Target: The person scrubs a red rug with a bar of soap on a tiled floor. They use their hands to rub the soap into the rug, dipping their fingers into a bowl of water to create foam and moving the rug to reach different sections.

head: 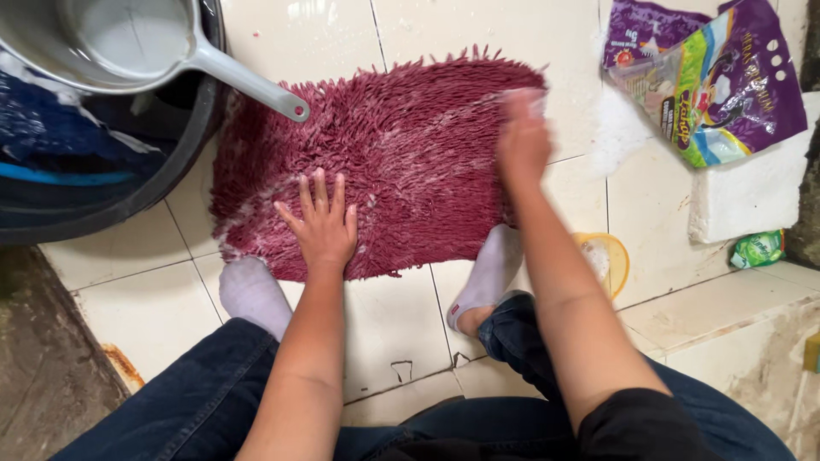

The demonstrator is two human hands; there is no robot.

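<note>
Maroon shag rug (401,162) lies flat on the tiled floor (154,307), soapy white streaks in its pile. The left hand (320,224) presses on its near edge, fingers spread flat and gripping nothing. The right hand (523,141) sits at the far right corner, blurred with motion; whether its grip is closed on a brush or cloth I cannot tell.

Risks, as I judge them: the tiles look wet and there is white powder (619,128) spilled beside the purple bag (709,81), so the socked feet (252,294) could slip while crouching. With only one flat palm pinning it, the rug could slide or bunch under hard scrubbing. The dipper (128,43) rests on the rim of the black tub (137,183), its handle reaching over the rug's corner; a knock could tip it. A yellow dish (611,260) lies just under the right forearm and could be bumped by the elbow.
</note>
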